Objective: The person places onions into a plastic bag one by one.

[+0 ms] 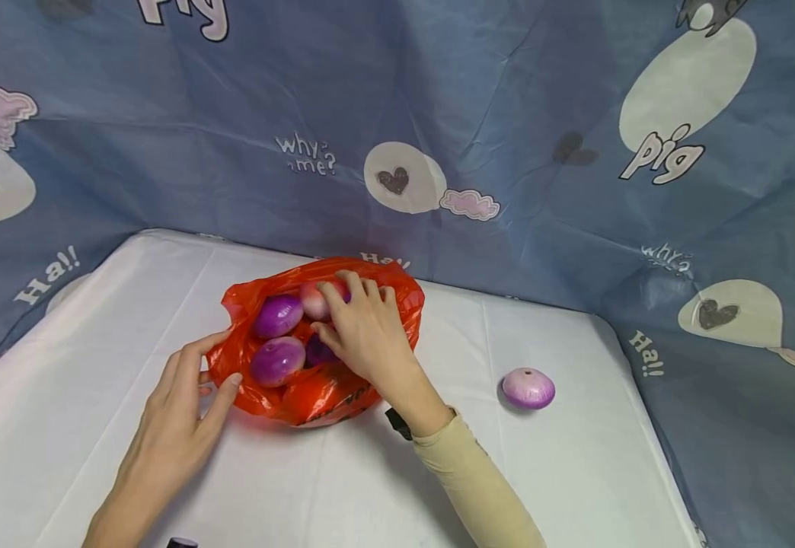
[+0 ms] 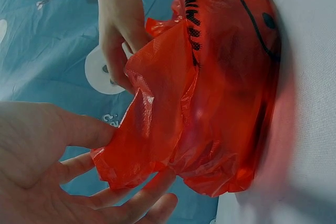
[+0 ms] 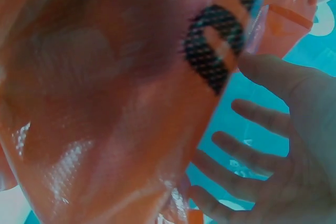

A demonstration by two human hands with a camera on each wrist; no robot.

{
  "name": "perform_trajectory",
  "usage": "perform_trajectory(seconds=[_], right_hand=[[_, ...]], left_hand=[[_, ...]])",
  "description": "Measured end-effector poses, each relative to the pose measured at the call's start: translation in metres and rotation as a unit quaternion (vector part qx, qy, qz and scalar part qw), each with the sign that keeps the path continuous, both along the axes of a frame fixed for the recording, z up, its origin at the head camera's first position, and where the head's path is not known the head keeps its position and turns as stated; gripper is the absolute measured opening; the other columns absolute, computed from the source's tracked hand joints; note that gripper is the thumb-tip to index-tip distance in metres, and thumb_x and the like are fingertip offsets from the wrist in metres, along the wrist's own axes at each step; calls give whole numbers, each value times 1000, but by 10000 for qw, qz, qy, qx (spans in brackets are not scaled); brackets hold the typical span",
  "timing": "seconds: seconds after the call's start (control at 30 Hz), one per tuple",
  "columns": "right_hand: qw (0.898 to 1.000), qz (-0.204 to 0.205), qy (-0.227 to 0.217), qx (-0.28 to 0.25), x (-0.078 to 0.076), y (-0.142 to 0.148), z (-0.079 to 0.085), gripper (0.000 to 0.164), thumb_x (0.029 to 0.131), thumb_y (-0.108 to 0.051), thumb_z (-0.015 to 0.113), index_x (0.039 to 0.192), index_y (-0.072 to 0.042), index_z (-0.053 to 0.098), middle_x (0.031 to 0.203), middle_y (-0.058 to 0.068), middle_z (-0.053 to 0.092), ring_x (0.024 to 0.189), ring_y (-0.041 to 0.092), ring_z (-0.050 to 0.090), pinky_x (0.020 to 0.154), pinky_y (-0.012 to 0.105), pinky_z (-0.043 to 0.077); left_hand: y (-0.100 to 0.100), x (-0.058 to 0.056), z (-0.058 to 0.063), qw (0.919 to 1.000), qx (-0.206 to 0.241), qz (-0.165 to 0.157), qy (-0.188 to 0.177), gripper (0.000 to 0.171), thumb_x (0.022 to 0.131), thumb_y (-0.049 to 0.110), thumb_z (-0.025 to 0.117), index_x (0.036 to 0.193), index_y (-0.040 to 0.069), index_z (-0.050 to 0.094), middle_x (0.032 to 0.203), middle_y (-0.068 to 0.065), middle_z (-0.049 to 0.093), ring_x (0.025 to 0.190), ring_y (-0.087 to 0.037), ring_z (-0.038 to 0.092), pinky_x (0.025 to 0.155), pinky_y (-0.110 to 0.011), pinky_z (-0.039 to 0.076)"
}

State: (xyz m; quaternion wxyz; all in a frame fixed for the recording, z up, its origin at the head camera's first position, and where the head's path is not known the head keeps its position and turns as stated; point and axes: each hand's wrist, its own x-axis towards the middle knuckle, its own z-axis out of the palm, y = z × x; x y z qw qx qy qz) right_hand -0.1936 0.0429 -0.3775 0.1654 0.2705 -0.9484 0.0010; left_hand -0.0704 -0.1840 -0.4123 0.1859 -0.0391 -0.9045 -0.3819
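Observation:
A red plastic bag lies with its mouth open on the white table, several purple onions showing inside it. At the bag's left rim is my left hand; in the left wrist view its thumb lies on the near side of the red film and its fingers pass behind, gripping the edge. My right hand reaches over the bag's mouth, fingers spread and overlapping a pinkish onion. In the right wrist view those fingers look loosely extended with nothing between them, while the bag's printed side covers much of the picture.
A single purple-white onion sits on the white tablecloth, to the right of the bag. Behind the table hangs a blue printed cloth, continuing along both sides. A small dark object pokes in at the bottom edge.

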Motion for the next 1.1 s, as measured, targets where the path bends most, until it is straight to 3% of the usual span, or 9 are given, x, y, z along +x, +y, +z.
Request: perform_trajectory(seconds=[0.53, 0.83, 1.1], right_hand=[[9994, 76, -55, -335, 34, 28, 15, 58, 101, -51, 72, 151, -28, 57, 154, 7, 57, 132, 33, 65, 101, 50, 53], [9972, -15, -267, -704, 52, 57, 22, 48, 100, -45, 76, 141, -25, 64, 152, 6, 59, 133, 32, 63, 99, 49, 52], [9947, -312, -312, -934, 59, 90, 24, 50, 100, -43, 77, 144, -24, 62, 150, 8, 60, 133, 35, 64, 106, 53, 52]], left_hand=[[1, 0, 1, 9999, -27, 35, -146, 63, 101, 15, 72, 158, 17, 47, 139, -19, 59, 103, -36, 70, 85, 1, 37], [3, 0, 0, 9999, 26, -55, -123, 63, 101, 13, 72, 159, 16, 46, 141, -20, 58, 107, -37, 67, 88, 6, 32], [2, 0, 0, 9999, 13, -41, -135, 64, 101, 13, 72, 159, 15, 45, 141, -20, 58, 108, -36, 67, 89, 8, 30]])
